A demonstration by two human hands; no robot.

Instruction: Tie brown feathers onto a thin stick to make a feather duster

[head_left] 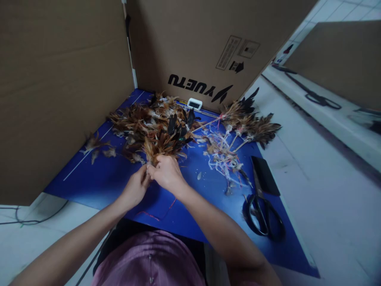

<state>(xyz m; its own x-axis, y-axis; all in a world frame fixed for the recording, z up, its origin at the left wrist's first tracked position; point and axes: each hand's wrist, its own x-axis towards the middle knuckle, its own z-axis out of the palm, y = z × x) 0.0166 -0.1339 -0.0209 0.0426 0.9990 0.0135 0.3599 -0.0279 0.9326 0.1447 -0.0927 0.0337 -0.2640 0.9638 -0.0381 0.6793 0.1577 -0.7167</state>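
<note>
My left hand (139, 183) and my right hand (165, 171) meet over the near part of a blue table, fingers closed on the base of a bundle of brown and black feathers (160, 146). The bundle's tips point away from me. My fingers hide its lower end. A thin red string (159, 217) lies on the table just below my hands. Right behind the bundle spreads a large heap of loose brown feathers (133, 119).
Black-handled scissors (262, 214) lie at the right beside a black flat object (264, 174). Finished-looking feather bundles on sticks (253, 125) and a tangle of white and pink strings (223, 155) lie behind them. Cardboard walls (184, 43) stand at back and left, with a small white digital device (194, 104).
</note>
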